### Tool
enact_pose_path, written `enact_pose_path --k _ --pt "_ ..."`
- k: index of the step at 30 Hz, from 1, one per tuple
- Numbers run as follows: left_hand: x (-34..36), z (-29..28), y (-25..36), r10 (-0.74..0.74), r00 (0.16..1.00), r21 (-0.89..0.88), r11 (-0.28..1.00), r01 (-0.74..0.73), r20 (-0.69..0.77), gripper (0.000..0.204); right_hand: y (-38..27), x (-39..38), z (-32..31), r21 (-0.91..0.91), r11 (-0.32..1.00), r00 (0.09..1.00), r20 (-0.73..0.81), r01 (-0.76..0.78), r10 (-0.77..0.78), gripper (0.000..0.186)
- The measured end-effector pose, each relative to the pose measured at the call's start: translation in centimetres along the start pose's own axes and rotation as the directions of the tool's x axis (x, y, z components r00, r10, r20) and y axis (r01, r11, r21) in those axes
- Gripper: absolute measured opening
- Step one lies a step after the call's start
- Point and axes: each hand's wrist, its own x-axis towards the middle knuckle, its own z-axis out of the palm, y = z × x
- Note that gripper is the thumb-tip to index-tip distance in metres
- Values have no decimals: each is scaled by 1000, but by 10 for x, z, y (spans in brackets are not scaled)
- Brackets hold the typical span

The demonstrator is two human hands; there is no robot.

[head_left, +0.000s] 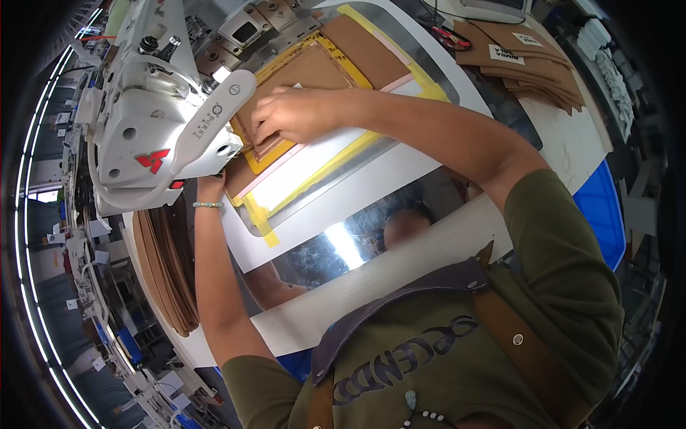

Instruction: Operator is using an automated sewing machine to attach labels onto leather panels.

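My right hand [296,116] rests over a brown panel [314,64] inside a yellow-edged frame [354,75]. Its fingers are bent and slightly apart, the tips down near the frame's inner edge. Below lies a white sheet [307,177] bordered with yellow tape [268,229]. My left hand [211,187] is at the sheet's left corner, beside a bracelet on the wrist; the white sewing machine head [143,136] hides its fingers. A lit part of the machine stands just left of my right hand, and a white handle-shaped arm [214,118] crosses in front.
Stacked brown pieces [522,57] with white labels lie at the far right, near red-handled pliers [457,37]. More brown pieces [164,272] hang at the left table edge. A shiny metal plate [343,247] sits before me, and a blue bin [602,214] stands at right.
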Motion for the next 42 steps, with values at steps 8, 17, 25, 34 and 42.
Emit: enact_pose_path --k 8,17,25,34,42 --pt "19 -7 39 102 995 -120 988 -100 6 39 -1 -1 -1 41 999 1000 18 3 -4 39" --pt "32 -27 75 155 988 -145 977 -157 -24 38 -3 2 -1 -3 1000 999 36 6 -6 38" --pt "55 -28 77 384 921 40 923 -383 -59 45 -6 9 -10 -102 994 990 128 -45 58 37" --pt "51 -24 77 208 976 -86 973 -212 -57 36 -7 17 -14 -49 995 975 203 -87 95 40" --pt "48 -21 73 239 971 -34 970 -239 -9 37 -10 18 -17 -18 995 971 213 -103 105 37"
